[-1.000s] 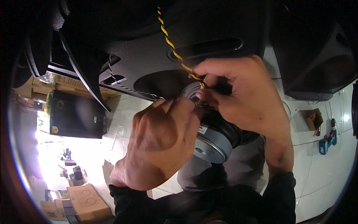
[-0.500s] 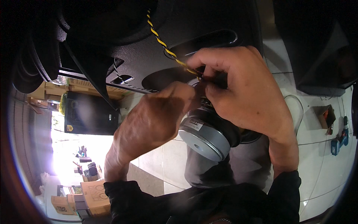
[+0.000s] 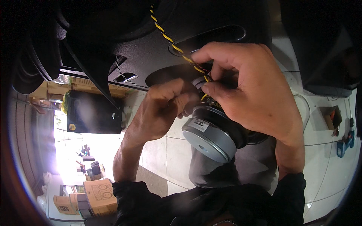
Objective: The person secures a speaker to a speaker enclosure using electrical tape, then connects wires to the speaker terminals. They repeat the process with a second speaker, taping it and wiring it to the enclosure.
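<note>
A speaker driver (image 3: 208, 140) with a silver-grey magnet and a small white label rests tilted over my lap, magnet toward me. From the black speaker cabinet (image 3: 137, 52) a twisted yellow and black wire (image 3: 166, 35) runs down to the driver's terminal side. My right hand (image 3: 260, 90) pinches this wire near its lower end, thumb and fingers closed just above the driver. On the other side, my left hand (image 3: 164, 105) has its fingers curled together beside the terminal area. Whatever sits between those fingertips is hidden.
A thin second wire (image 3: 122, 71) comes out of the cabinet at left. On the tiled floor at right are a small open box (image 3: 332, 119) and a blue cordless drill (image 3: 341, 147). Cardboard boxes (image 3: 98, 194) stand at lower left, a black box (image 3: 94, 113) above them.
My left hand has drawn back to the left from the terminal, uncovering the wire's yellow end. My right hand keeps its pinch, and the driver has shifted slightly in view.
</note>
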The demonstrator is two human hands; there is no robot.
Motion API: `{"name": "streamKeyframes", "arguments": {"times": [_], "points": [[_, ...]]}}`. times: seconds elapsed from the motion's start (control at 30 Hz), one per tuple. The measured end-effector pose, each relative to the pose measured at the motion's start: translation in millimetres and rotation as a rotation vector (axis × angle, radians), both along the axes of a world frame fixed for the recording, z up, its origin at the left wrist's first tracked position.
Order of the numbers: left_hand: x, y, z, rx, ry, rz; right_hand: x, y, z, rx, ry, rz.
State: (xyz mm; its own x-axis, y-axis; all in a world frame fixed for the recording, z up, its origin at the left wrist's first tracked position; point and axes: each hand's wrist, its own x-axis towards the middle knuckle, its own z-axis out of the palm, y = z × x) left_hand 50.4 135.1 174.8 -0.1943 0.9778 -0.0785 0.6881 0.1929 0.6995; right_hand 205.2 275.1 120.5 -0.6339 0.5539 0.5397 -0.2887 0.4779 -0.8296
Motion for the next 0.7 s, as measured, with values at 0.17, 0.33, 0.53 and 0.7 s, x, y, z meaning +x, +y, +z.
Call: {"name": "streamKeyframes", "arguments": {"times": [0.17,0.33,0.53,0.7], "points": [[-6.8,-1.3,6.9,-0.025,0.011,-0.094,1.9,1.6,-1.7,-0.006,-0.022,0.021],[2.2,-3.8,22.1,0.093,0.449,-0.144,-0.1,4.8,-2.2,0.019,0.012,-0.017],[26.1,2.8,25.6,0.171,0.86,-0.298,1.9,1.9,0.0,-0.027,0.017,0.004],[37.2,5.7,29.5,0.05,0.926,-0.315,2.4,2.3,0.7,-0.028,-0.009,0.007]]}}
